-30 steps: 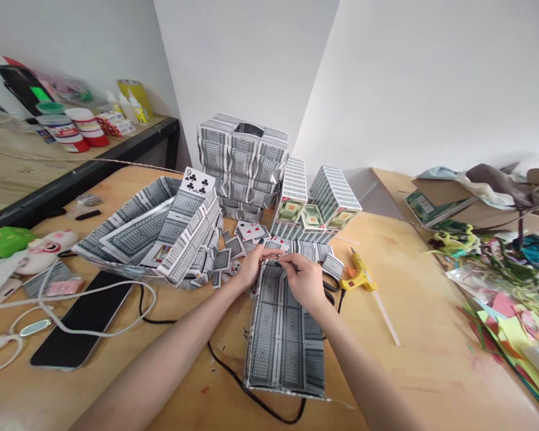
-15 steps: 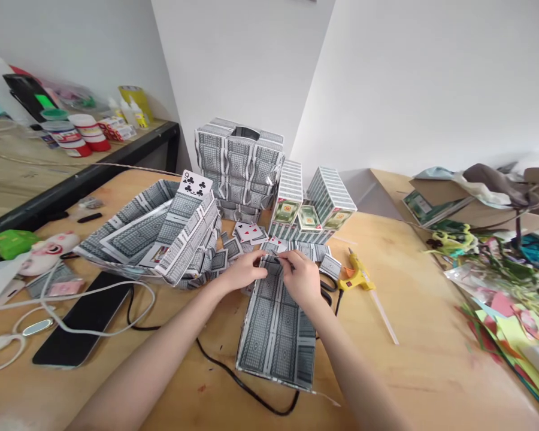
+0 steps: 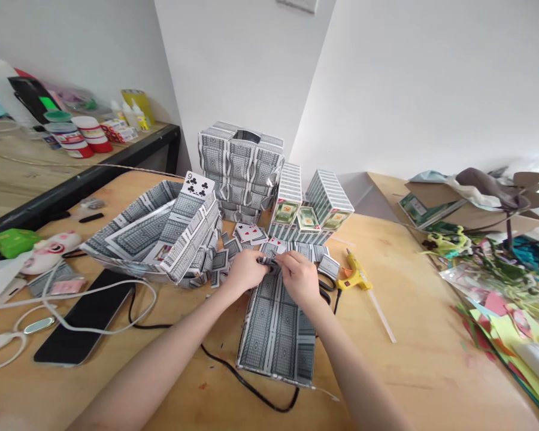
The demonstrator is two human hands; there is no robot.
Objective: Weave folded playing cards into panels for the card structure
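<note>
A long panel (image 3: 273, 338) covered with grey-backed playing cards lies on the table in front of me. Over its far end, my left hand (image 3: 248, 269) and my right hand (image 3: 299, 276) are close together, both closed. Between their fingertips is a small card piece (image 3: 268, 261), partly hidden by the fingers. Cut card pieces (image 3: 220, 260) lie scattered just beyond and left of my hands. Right of the panel rests a yellow glue gun (image 3: 354, 272) with a clear glue stick (image 3: 383, 317) in its back.
A card-covered tray (image 3: 130, 257) stands left, a tall card structure (image 3: 240, 161) and stacked card boxes (image 3: 330, 197) behind. A black phone (image 3: 83, 326) and white cable (image 3: 148, 311) lie front left. Coloured paper (image 3: 507, 323) is at right; a black cord (image 3: 251, 383) runs under the panel.
The card piece between my fingertips has tipped up more into view, off the panel's far end. My left hand has shifted slightly right; the whole view has moved a little.
</note>
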